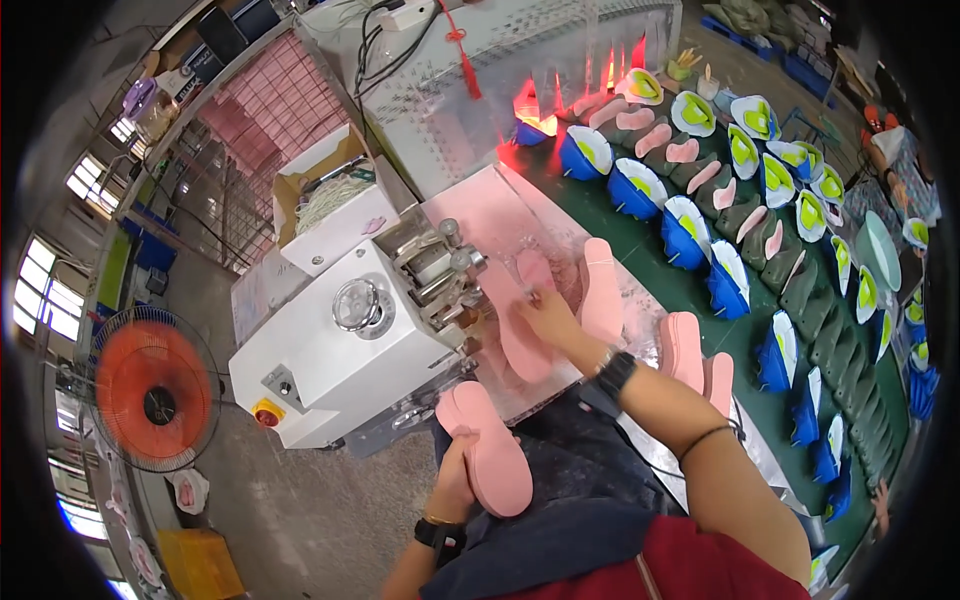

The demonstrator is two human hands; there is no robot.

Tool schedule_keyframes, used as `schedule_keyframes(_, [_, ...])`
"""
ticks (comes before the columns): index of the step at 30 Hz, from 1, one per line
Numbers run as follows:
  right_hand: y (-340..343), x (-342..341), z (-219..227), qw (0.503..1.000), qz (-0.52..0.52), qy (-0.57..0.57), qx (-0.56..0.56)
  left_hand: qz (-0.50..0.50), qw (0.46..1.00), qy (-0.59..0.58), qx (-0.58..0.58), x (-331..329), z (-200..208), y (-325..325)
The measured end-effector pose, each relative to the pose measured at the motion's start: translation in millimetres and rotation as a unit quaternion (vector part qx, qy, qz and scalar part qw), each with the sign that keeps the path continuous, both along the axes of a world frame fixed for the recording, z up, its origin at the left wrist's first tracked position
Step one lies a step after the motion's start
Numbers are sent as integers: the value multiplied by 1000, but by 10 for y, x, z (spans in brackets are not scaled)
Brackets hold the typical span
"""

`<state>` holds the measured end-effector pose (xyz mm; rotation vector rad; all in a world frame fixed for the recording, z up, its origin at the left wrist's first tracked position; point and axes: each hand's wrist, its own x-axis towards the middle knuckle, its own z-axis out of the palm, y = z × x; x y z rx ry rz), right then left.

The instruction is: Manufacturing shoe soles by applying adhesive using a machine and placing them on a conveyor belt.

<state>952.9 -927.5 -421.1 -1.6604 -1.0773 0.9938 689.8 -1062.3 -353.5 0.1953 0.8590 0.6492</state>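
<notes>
My left grip (456,475) clasps stacked pink soles (498,468), my right grip (550,318) pinches another sole (522,345), seemingly light, bendy, best edge-held.

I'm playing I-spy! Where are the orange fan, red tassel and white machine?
Orange fan (158,405), head view: dark hub.
Red tassel (468,74), head view: hanging fringe.
White machine (332,355), head view: top casing.

"What does the left hand (456,474) hold?"

"Thick pink shoe soles (498,472), seemingly two stacked, gripped at the side, slanting over the person's lap with the broad rounded end low and to the right."

"And the right hand (546,316)?"

"A long pink sole (508,322), held at its right edge, aslant over the tabletop (515,200), its far end just beside a metal roller (467,259)."
</notes>
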Motion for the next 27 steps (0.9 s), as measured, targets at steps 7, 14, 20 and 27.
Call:
schedule_keyframes(7, [318,-3,207,991,1,129,-19,38,998,51,-5,-70,-8,-95])
schedule_keyframes(14, [45,568,628,890,17,-417,184,26,998,53,-8,-99,-35,-64])
schedule_keyframes(20, [343,192,132,994,20,-107,-18,47,997,57,34,-118,-12,-110])
schedule_keyframes(27, [1055,183,6,993,-73,85,39,72,990,108,52,-343,-79,-211])
